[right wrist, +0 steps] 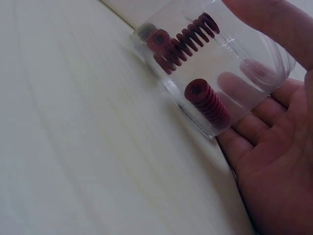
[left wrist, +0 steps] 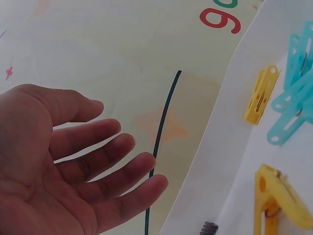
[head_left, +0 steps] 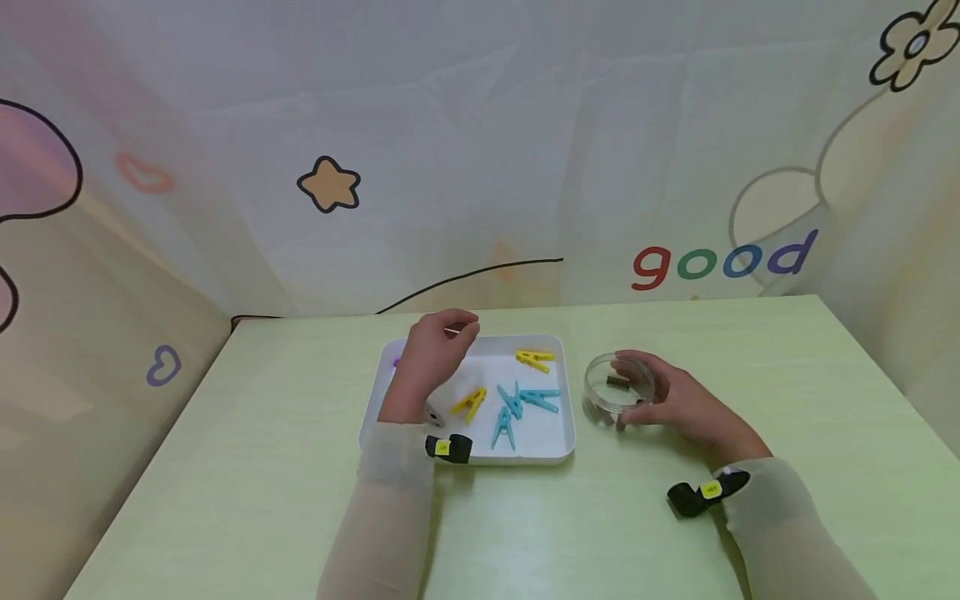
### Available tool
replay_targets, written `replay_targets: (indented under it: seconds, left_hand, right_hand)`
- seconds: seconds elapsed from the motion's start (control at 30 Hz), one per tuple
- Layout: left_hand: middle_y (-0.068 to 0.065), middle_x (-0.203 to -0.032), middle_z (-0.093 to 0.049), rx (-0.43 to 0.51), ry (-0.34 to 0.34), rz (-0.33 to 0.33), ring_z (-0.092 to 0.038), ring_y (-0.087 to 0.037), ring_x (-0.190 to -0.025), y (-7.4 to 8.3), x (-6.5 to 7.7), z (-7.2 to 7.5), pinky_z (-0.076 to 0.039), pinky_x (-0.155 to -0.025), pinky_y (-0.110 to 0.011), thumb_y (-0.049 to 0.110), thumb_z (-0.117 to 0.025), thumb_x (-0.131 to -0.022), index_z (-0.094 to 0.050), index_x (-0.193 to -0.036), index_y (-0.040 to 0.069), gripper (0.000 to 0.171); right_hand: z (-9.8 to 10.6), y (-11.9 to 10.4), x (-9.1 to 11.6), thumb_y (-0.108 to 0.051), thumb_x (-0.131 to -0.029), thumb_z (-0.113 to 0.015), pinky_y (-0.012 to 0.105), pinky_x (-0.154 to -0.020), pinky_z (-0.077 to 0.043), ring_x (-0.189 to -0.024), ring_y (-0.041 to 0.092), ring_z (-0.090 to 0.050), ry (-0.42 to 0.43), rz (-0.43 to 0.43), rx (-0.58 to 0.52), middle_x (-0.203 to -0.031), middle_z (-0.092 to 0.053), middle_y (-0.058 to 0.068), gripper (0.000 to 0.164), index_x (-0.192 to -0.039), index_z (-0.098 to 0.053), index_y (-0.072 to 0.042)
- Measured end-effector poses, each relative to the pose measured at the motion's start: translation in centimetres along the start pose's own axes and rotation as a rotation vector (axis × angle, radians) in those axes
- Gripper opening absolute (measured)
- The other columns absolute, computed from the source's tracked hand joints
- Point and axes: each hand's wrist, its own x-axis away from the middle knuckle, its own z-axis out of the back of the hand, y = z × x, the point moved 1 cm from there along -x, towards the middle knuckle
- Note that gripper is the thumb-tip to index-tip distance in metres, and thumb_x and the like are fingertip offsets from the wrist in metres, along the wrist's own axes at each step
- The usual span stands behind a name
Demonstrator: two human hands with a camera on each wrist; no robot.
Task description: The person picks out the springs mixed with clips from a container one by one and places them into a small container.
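Observation:
My right hand (head_left: 678, 404) holds a clear round container (head_left: 596, 390) from its right side, thumb on one side and fingers on the other. In the right wrist view, several dark red coil springs (right wrist: 188, 41) lie inside the container's transparent wall (right wrist: 205, 61). My left hand (head_left: 435, 354) is above the back left of the white tray (head_left: 555, 446). Its fingers (left wrist: 105, 169) are spread and slightly bent, with nothing in the palm. Yellow clothespins (head_left: 470, 403) and light blue clothespins (head_left: 504, 428) lie in the tray. A small dark spring (left wrist: 209, 228) shows in the left wrist view.
A pale wooden table (head_left: 247, 500) carries the tray and extends to both sides. A printed curtain (head_left: 465, 167) hangs along its back edge. A purple thing (head_left: 397, 362) and a greyish clip-like thing (head_left: 433, 416) are partly hidden by my left arm.

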Motion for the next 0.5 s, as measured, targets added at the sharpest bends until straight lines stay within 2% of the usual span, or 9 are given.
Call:
replay_targets:
  seconds: [0.13,0.33,0.5]
  left_hand:
    - [-0.004,-0.115,-0.068,0.017,0.015,-0.007,-0.068,-0.022,-0.086,-0.3,0.1,0.4,-0.057,-0.077,-0.034,0.031,-0.057,-0.097,-0.066,-0.121,0.013,0.032]
    - [-0.005,-0.113,-0.068,0.03,0.02,-0.026,-0.068,-0.025,-0.084,-0.5,0.1,0.7,-0.057,-0.072,-0.031,0.031,-0.057,-0.097,-0.067,-0.12,0.013,0.031]
    - [-0.006,-0.114,-0.068,0.016,0.007,-0.001,-0.069,-0.027,-0.089,-0.8,-0.2,1.4,-0.058,-0.073,-0.031,0.03,-0.057,-0.097,-0.066,-0.121,0.013,0.032]
  right_hand:
    - [0.0,-0.1,0.2,-0.031,-0.077,-0.081,0.065,-0.114,-0.02,-0.142,0.033,-0.033,-0.002,0.002,-0.005,-0.151,-0.043,0.007,0.083,-0.146,-0.035,-0.029]
    - [0.1,0.0,0.2,-0.033,-0.077,-0.081,0.066,-0.114,-0.018,-0.143,0.033,-0.032,0.002,-0.012,-0.003,-0.151,-0.042,0.006,0.083,-0.146,-0.034,-0.03]
    - [-0.1,0.1,0.2,-0.031,-0.078,-0.081,0.065,-0.114,-0.018,-0.144,0.032,-0.031,-0.004,-0.01,-0.045,-0.152,-0.042,0.005,0.082,-0.146,-0.034,-0.03]
